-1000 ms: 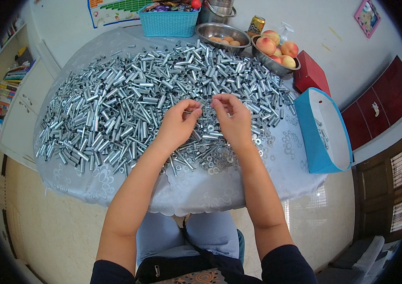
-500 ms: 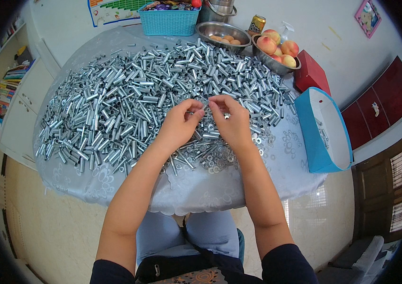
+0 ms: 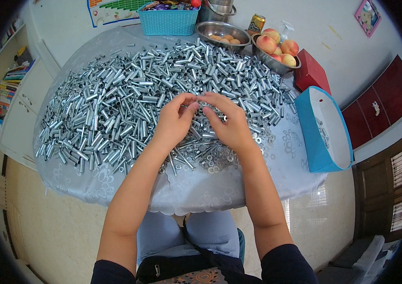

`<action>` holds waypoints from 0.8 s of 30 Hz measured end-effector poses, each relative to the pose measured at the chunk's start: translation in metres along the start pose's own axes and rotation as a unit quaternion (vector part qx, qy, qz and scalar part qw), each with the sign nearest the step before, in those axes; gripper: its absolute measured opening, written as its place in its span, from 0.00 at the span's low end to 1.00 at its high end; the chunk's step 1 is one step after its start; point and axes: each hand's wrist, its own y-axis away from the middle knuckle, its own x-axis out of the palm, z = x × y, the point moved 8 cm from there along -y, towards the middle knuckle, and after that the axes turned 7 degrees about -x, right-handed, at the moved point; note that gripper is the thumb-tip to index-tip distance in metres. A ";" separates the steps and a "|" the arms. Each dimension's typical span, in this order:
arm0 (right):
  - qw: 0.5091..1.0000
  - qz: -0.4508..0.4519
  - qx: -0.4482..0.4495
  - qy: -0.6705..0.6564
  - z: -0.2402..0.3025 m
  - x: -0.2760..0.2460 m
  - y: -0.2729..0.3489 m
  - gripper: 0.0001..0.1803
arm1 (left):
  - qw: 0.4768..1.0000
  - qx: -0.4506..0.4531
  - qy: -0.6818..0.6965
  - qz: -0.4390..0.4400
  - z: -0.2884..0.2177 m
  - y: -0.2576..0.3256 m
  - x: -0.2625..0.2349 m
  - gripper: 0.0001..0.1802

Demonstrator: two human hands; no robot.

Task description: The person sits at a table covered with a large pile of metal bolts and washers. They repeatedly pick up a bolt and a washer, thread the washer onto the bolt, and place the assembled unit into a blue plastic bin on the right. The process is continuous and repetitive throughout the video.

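Over the front middle of a broad heap of shiny metal tubes (image 3: 111,102), my two hands meet at the fingertips. My left hand (image 3: 175,122) is closed with its fingers curled and thumb drawn in; anything between the tips is too small to make out. My right hand (image 3: 231,124) reaches its fingers across to the left fingertips, its thumb standing apart from them. Beneath and in front of the hands lie small flat metal washers (image 3: 215,163), mixed with several thin bolt-like pieces (image 3: 182,161).
A blue fabric bin (image 3: 314,137) with a few metal pieces inside stands at the right edge of the cloth-covered table (image 3: 182,196). At the back are a turquoise basket (image 3: 168,23), a steel bowl of eggs (image 3: 205,31), a bowl of peaches (image 3: 279,67), a can (image 3: 257,23) and a red box (image 3: 312,73).
My right thumb has parted from its fingers, and the right fingers have shifted left to the left fingertips. My left hand has turned slightly.
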 end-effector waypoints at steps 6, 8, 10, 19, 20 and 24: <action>0.970 0.102 0.216 -0.034 -0.039 0.012 0.021 0.10 | 0.999 -0.007 0.026 -0.041 -0.006 -0.002 -0.010 0.12; 0.986 0.136 0.090 0.032 -0.032 0.020 0.023 0.09 | 0.998 -0.015 0.037 -0.039 -0.005 -0.003 -0.009 0.12; 0.985 0.156 0.025 0.074 -0.022 0.026 0.023 0.09 | 0.999 -0.011 0.034 -0.038 -0.002 -0.004 -0.010 0.13; 0.961 0.224 0.026 0.161 -0.020 0.036 0.027 0.07 | 0.999 -0.019 0.049 -0.016 -0.001 -0.003 -0.005 0.12; 0.959 0.227 0.026 0.167 -0.019 0.036 0.026 0.08 | 0.998 -0.020 0.052 -0.016 -0.001 -0.002 -0.005 0.12; 0.963 0.204 0.019 0.175 -0.012 0.033 0.026 0.08 | 0.998 -0.018 0.062 -0.016 -0.003 -0.001 -0.003 0.12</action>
